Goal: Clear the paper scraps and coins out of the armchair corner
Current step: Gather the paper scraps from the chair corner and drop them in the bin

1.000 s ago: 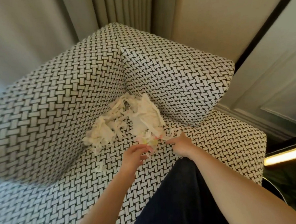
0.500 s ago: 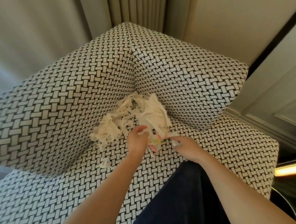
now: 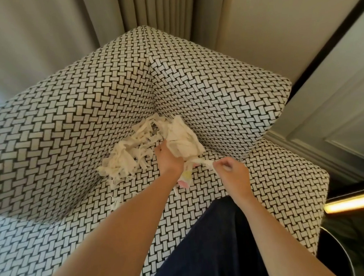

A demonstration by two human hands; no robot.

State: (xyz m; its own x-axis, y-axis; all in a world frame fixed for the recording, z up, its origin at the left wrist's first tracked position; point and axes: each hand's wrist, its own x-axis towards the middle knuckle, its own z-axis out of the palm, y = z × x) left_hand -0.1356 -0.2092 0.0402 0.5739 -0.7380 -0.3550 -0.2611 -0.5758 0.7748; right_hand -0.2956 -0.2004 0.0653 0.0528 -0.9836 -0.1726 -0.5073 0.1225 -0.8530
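Single head-worn view — steeply down, close over the armchair [image 3: 74,114] corner.

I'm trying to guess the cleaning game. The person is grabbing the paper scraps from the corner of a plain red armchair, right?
Not quite. The armchair is not plain red: the head view shows it covered in a black-and-white woven pattern. The rest holds: the left hand is pressed into the paper scraps in the corner, and the right hand pinches a strip of them.

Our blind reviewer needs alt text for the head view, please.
Two bare hands gather cream shredded paper scraps from the corner of a black-and-white basket-weave armchair. The left hand grips a wad; the right hand pinches a strip. No coins show.
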